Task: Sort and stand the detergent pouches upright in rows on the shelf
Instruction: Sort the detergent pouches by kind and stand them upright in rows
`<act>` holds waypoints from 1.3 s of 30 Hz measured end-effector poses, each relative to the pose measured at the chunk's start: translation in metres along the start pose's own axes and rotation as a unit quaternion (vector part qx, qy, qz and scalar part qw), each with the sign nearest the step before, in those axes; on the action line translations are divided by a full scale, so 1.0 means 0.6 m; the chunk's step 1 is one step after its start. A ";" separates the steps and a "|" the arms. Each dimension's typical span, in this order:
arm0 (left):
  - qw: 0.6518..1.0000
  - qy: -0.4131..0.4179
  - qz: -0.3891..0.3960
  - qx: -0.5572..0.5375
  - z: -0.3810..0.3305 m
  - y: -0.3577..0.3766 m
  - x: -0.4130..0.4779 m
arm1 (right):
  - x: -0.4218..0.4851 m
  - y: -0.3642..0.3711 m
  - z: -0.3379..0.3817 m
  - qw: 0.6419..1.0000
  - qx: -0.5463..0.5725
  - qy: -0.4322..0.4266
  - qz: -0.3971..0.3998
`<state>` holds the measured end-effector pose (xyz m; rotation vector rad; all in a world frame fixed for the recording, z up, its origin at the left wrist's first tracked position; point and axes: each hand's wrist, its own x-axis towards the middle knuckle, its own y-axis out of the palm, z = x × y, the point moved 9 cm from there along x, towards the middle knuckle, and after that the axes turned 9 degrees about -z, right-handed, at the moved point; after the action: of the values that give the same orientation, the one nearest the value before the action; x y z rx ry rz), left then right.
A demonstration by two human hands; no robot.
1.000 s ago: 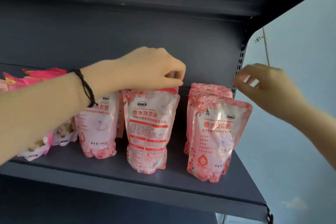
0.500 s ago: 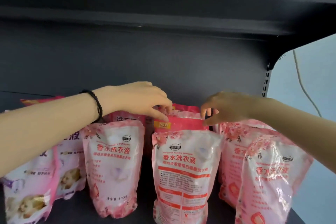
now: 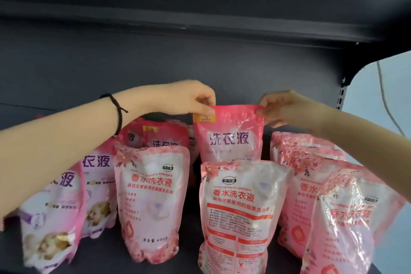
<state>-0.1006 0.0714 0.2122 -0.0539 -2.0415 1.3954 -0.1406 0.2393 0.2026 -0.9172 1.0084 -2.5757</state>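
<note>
Both hands, left hand [image 3: 189,98] and right hand [image 3: 282,107], pinch one raised pouch's [image 3: 230,138] top corners at centre; roughly eight pouches stand below.

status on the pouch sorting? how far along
Done: several pink floral pouches, like the front pouch, stand upright in rows at center and right. In hand: left hand and right hand each pinch a top corner of the raised pouch with purple lettering, behind the front row. Left: seating it; the purple-lettered pouches at left lean and overlap.
</note>
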 end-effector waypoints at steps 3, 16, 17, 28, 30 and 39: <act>0.970 -0.053 -0.181 -0.150 0.003 -0.080 -0.003 | 0.021 -0.014 0.041 0.963 0.252 0.022 -0.091; 0.724 -0.142 -0.406 -0.539 0.002 -0.183 -0.075 | 0.043 -0.049 0.235 0.858 0.339 0.010 -0.385; 0.731 -0.143 -0.403 -0.531 0.000 -0.183 -0.090 | 0.033 -0.041 0.240 0.857 0.345 0.018 -0.384; 0.718 -0.139 -0.444 -0.517 0.032 -0.072 -0.301 | -0.110 0.135 0.221 0.830 0.421 0.080 -0.356; 0.715 -0.159 -0.447 -0.513 0.047 -0.043 -0.320 | -0.129 0.169 0.197 0.829 0.423 0.096 -0.354; 0.711 -0.223 -0.459 -0.484 0.118 0.063 -0.366 | -0.175 0.263 0.138 0.859 0.347 0.077 -0.369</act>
<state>0.0217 -0.0540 0.0577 0.8067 -2.3825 -0.3841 -0.0094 0.1221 0.0939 -0.9993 -0.4034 -3.2576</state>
